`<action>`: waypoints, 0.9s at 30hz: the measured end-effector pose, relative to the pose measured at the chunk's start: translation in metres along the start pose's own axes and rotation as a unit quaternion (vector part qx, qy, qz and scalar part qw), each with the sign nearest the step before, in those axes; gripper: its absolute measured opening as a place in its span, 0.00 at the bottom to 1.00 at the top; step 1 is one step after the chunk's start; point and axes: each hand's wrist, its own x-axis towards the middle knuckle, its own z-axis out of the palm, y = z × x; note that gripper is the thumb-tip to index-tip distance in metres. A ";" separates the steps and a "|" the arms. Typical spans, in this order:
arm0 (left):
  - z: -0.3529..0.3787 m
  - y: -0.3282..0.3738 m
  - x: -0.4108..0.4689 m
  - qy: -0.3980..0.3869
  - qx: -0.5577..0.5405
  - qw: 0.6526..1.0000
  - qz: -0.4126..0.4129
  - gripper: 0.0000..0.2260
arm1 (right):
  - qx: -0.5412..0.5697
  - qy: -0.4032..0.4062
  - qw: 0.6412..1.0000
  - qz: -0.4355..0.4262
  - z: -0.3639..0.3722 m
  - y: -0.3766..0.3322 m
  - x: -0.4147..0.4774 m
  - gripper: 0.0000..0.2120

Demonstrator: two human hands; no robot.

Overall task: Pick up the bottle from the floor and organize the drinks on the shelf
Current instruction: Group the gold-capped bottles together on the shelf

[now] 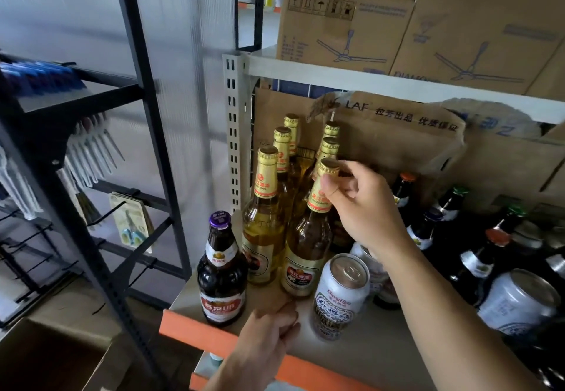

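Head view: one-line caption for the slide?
Right hand grips the neck of the front gold-capped beer bottle on a stocked shelf while the left hand rests at its orange edge.
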 end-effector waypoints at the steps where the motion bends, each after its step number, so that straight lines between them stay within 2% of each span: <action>1: -0.001 -0.001 -0.003 -0.006 0.002 1.000 -0.006 0.14 | 0.019 0.007 1.000 0.011 -0.004 0.003 -0.004 0.11; 3: -0.005 -0.002 -0.008 -0.004 0.012 1.000 -0.009 0.11 | 0.039 0.040 0.998 0.034 -0.015 0.011 -0.014 0.12; 6: -0.008 -0.003 -0.015 -0.001 0.022 1.000 -0.003 0.10 | 0.102 0.089 0.989 0.059 -0.035 0.021 -0.036 0.04; 11: -0.008 -0.004 -0.027 0.034 0.068 0.997 -0.005 0.10 | 0.169 0.168 0.968 0.083 -0.071 0.028 -0.072 0.06; 14: -0.006 -0.012 -0.032 0.036 0.116 0.991 -0.052 0.08 | 0.186 0.191 0.959 0.096 -0.088 0.029 -0.091 0.07; 18: 0.011 -0.029 -0.043 -0.006 0.147 0.985 -0.090 0.08 | 0.183 0.199 0.957 0.109 -0.101 0.030 -0.116 0.06; 27: 0.063 -0.057 -0.057 -0.145 0.186 0.969 -0.075 0.11 | 0.172 0.215 0.954 0.118 -0.133 0.032 -0.161 0.06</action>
